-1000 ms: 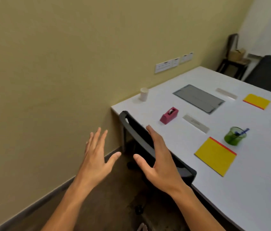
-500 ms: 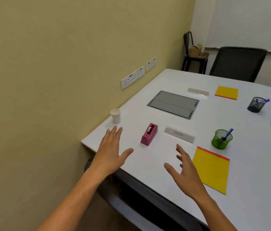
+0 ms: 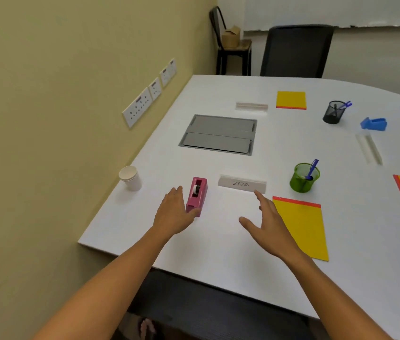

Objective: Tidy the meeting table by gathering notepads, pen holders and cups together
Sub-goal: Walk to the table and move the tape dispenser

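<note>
My left hand [image 3: 173, 213] crowded by pink tape dispenser [image 3: 197, 195]; clear lane left to paper cup [image 3: 130, 178]. Right hand [image 3: 269, 228] boxed by name plate [image 3: 242, 184] ahead, yellow notepad [image 3: 301, 227] right. Bare tabletop [image 3: 218, 231] between hands.

Left grip [image 3: 173, 213] and right grip [image 3: 269, 225] outstretched, fingers spread, empty

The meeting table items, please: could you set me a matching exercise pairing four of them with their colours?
Things:
1. tape dispenser by the left hand
2. pen holder just beyond the notepad nearest the right hand
3. paper cup near the wall
4. far pen holder

Colours:
A. black
B. white
C. pink
D. green

Pairs: 1-C, 2-D, 3-B, 4-A
</note>
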A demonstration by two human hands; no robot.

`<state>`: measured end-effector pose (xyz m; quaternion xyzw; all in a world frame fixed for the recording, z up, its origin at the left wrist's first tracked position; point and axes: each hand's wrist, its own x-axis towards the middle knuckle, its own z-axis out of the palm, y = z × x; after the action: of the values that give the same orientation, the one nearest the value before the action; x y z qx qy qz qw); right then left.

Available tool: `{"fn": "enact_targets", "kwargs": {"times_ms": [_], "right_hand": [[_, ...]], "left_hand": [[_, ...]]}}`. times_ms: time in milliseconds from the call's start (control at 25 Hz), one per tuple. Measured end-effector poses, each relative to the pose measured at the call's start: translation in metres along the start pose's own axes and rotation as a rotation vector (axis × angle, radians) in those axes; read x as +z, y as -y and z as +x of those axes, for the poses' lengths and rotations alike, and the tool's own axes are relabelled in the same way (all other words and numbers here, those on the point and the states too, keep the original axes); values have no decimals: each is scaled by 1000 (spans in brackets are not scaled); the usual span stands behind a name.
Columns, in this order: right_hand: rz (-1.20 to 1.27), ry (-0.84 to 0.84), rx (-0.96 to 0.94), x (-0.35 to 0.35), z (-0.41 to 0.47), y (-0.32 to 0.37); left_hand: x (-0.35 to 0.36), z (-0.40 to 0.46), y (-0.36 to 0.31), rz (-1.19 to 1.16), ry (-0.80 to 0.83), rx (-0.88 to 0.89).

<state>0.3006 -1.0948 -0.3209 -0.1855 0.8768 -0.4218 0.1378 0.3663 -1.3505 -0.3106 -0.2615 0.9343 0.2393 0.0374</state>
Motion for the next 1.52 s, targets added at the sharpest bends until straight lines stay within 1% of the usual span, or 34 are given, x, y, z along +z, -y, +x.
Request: {"fn": "enact_targets", "kwargs": {"times_ms": [160,280,320,480,520,640,800,960,1040,1120,1240,1360,1520], "right_hand": [[-86,-19,46,23,11,12],[-119,-84,158,54,14,21],[-102,-97,180,50,6,23],[-113,-133,279,85,11,42],[-111,-118,275,91,11,45],[-93,-153,291,102,18,52],[-19,-219,302,114,23,57],[13,-198,322,122,26,51],[1,-182,344,129,26,50],[-6,-201,387,135,33,49],[-18,-230,426,139,37,51],[-6,-300,517,153,62,60],[-23,-295,568,169,90,74]], "left_hand": [[18,67,18,-9,69,71],[29,117,51,-3,180,138],[32,117,50,6,169,153],[38,147,70,-21,217,206],[41,148,70,-37,212,186],[46,157,58,-102,268,121],[63,161,44,-68,348,41],[79,165,40,-23,372,-3],[86,166,43,10,381,33],[90,174,48,47,402,78],[96,180,50,27,411,124],[102,198,60,57,449,195],[100,213,69,97,501,286]]}}
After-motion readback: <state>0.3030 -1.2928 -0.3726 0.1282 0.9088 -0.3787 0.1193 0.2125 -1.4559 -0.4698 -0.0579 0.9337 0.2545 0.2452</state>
